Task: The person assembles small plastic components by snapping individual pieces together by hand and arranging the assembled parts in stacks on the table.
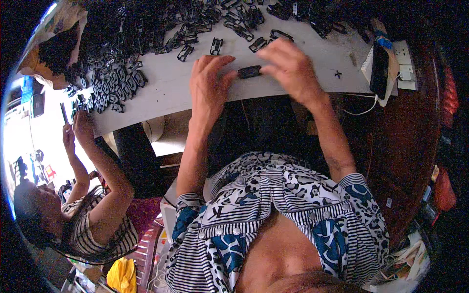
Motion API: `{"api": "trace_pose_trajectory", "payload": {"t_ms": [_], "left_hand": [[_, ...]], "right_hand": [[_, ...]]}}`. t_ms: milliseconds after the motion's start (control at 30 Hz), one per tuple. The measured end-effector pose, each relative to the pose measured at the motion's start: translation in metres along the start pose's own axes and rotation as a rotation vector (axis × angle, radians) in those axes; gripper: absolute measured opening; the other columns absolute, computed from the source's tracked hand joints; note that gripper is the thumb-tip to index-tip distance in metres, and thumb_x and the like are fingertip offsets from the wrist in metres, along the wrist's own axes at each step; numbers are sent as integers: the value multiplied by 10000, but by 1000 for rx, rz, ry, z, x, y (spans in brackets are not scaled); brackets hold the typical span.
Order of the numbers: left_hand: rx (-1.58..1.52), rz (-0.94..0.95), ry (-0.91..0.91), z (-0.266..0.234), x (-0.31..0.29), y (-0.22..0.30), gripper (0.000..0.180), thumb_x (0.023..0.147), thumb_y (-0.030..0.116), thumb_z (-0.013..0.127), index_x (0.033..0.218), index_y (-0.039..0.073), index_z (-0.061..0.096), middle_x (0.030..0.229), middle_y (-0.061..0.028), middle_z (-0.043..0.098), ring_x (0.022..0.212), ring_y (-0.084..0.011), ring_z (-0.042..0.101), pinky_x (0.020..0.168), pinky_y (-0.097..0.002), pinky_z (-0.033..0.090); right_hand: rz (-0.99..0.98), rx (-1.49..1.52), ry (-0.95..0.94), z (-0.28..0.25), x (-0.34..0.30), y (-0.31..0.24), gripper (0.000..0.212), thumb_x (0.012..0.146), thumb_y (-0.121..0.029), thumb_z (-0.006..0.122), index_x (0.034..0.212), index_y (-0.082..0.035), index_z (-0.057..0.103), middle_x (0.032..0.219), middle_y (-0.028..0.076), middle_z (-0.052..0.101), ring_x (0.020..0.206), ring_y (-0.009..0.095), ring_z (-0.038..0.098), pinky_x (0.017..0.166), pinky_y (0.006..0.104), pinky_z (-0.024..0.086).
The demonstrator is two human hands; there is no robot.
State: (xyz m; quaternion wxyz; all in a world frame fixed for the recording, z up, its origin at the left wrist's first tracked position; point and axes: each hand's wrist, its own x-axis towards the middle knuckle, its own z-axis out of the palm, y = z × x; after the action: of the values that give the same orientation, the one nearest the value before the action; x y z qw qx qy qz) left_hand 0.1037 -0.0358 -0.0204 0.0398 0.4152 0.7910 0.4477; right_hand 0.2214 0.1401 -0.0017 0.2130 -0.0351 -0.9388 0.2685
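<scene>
A small elongated black plastic part (249,72) lies on the white table between my hands. My left hand (209,84) is at its left end, thumb and forefinger apart and curved; the thumb tip comes close to the part or touches it. On the other side is my right hand (293,71), slightly blurred, its fingers spread from the thumb, with the thumb near the part's right end. Whether either thumb presses on it I cannot tell. Just beyond my left hand, a black clip-like part (216,46) lies alone.
Heaps of similar black parts (141,31) cover the far side of the table (161,97). A small black cross-shaped piece (338,74) lies to the right, short of a black phone-like object (379,71) and a white power strip (404,61). At left a co-worker (97,215) handles parts.
</scene>
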Motion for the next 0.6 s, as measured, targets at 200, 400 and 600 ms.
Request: {"api": "trace_pose_trajectory", "payload": {"t_ms": [200, 400, 600], "left_hand": [[111, 37, -33, 18, 40, 10, 266, 724, 101, 730, 982, 80, 667, 943, -120, 601, 903, -321, 556, 784, -399, 449], [271, 167, -35, 40, 65, 6, 272, 666, 96, 749, 913, 54, 645, 901, -128, 590, 869, -334, 590, 701, -429, 485], [298, 62, -63, 23, 62, 7, 278, 697, 102, 736, 955, 64, 641, 817, -130, 589, 781, -357, 610, 647, -445, 485]], "right_hand": [[104, -261, 59, -24, 28, 37, 232, 721, -109, 708, 939, -57, 646, 938, 113, 590, 926, 316, 581, 808, 409, 486], [96, -392, -16, -26, 32, 59, 246, 758, -126, 690, 986, -63, 622, 951, 118, 600, 938, 335, 590, 806, 433, 490], [237, -385, -21, -41, 6, 56, 282, 818, -80, 615, 1100, -85, 634, 962, 96, 595, 927, 303, 597, 784, 400, 490]]}}
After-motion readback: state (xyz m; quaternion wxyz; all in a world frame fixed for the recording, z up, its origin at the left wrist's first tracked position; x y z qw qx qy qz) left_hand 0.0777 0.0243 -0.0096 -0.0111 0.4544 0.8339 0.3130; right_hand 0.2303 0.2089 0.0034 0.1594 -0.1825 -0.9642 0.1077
